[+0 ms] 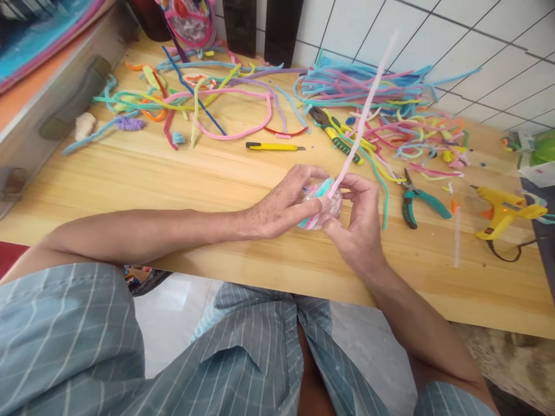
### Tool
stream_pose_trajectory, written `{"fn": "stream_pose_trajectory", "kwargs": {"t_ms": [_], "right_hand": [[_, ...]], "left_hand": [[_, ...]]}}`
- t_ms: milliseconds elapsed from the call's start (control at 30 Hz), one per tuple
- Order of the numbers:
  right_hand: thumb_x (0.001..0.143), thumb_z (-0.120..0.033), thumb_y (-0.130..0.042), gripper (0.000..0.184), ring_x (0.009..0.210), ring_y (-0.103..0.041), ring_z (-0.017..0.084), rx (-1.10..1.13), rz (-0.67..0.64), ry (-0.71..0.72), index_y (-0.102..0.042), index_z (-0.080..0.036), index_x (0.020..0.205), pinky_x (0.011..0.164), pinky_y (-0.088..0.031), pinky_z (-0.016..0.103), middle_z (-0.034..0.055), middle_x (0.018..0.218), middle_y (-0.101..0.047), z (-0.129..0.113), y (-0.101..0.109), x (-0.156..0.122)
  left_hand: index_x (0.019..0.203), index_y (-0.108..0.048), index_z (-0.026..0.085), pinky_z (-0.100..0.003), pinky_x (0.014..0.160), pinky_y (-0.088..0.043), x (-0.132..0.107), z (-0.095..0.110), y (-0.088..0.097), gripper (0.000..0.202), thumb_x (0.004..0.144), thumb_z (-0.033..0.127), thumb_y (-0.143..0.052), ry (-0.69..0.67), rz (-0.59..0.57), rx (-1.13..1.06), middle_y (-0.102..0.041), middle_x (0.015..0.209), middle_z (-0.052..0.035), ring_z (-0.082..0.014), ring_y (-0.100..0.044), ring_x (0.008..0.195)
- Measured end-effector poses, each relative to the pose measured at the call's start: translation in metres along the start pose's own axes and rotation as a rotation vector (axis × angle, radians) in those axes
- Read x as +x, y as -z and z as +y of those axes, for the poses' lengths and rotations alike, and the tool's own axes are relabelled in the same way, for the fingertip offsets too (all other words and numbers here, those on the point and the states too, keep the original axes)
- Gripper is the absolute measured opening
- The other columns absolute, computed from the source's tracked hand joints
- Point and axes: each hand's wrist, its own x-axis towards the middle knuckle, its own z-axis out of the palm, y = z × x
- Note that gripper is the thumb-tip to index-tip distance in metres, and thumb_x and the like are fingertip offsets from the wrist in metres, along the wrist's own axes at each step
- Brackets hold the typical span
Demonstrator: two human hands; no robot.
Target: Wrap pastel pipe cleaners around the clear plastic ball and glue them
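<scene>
Both hands are closed on one small, fuzzy bundle: the left hand (275, 208) grips it from the left, its thumb across the front, while the right hand (359, 222) pinches its lower right edge between thumb and fingers. The bundle (333, 206), in pale pink, white and turquoise, sits just right of the centre of the frame, partly hidden by the fingers. A long pale pink stem (366, 107) rises from it, slanting towards the upper right.

Beneath lies a light wooden table (208, 179). A yellow craft knife (277, 147) rests above the left hand, at upper centre; green-and-yellow pliers (340, 142) lie to its right. On the right side of the frame are teal-handled pliers (429, 202) and a yellow glue gun (498, 214). A heap of blue and pink stems (364, 86) fills the upper right of centre, against a white tiled wall (433, 34). Loose coloured stems (234, 137) tangle across the upper left.
</scene>
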Motion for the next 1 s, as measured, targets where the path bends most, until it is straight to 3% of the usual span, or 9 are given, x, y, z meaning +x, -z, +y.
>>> {"fn": "stream_pose_trajectory", "kwargs": {"t_ms": [467, 667, 833, 1000], "right_hand": [[0.083, -0.027, -0.077, 0.062, 0.123, -0.068, 0.029, -0.020, 0.027, -0.014, -0.056, -0.029, 0.141, 0.106, -0.060, 0.054, 0.0083, 0.138, -0.067, -0.003, -0.003, -0.001], [0.082, -0.027, -0.079, 0.063, 0.122, -0.069, 0.029, 0.004, 0.029, -0.021, -0.056, -0.030, 0.141, 0.107, -0.060, 0.054, 0.0080, 0.138, -0.067, -0.004, -0.003, -0.001], [0.086, -0.034, -0.083, 0.059, 0.123, -0.069, 0.029, 0.045, 0.027, -0.031, -0.058, -0.031, 0.140, 0.107, -0.059, 0.054, 0.0072, 0.137, -0.069, -0.002, -0.001, -0.002], [0.100, -0.051, -0.075, 0.038, 0.122, -0.071, 0.027, 0.177, -0.028, -0.114, -0.068, -0.032, 0.132, 0.107, -0.058, 0.051, 0.0045, 0.132, -0.074, -0.002, 0.009, 0.004]], "left_hand": [[0.146, -0.060, 0.023, -0.050, 0.123, -0.057, -0.002, 0.002, -0.002, 0.044, 0.108, 0.044, -0.066, -0.013, 0.027, 0.032, -0.066, 0.144, -0.0128, -0.0305, -0.065, 0.139], [0.145, -0.060, 0.024, -0.046, 0.113, -0.063, -0.002, 0.002, -0.003, 0.044, 0.106, 0.044, -0.069, 0.002, 0.026, 0.013, -0.067, 0.141, -0.0119, -0.0289, -0.067, 0.135], [0.141, -0.060, 0.024, -0.049, 0.114, -0.063, -0.001, 0.004, -0.005, 0.043, 0.104, 0.044, -0.070, 0.025, 0.045, -0.016, -0.067, 0.145, -0.0120, -0.0306, -0.065, 0.139], [0.139, -0.062, 0.023, -0.049, 0.116, -0.062, -0.001, 0.006, -0.003, 0.042, 0.105, 0.047, -0.069, 0.007, 0.047, 0.029, -0.068, 0.142, -0.0123, -0.0300, -0.067, 0.137]]}}
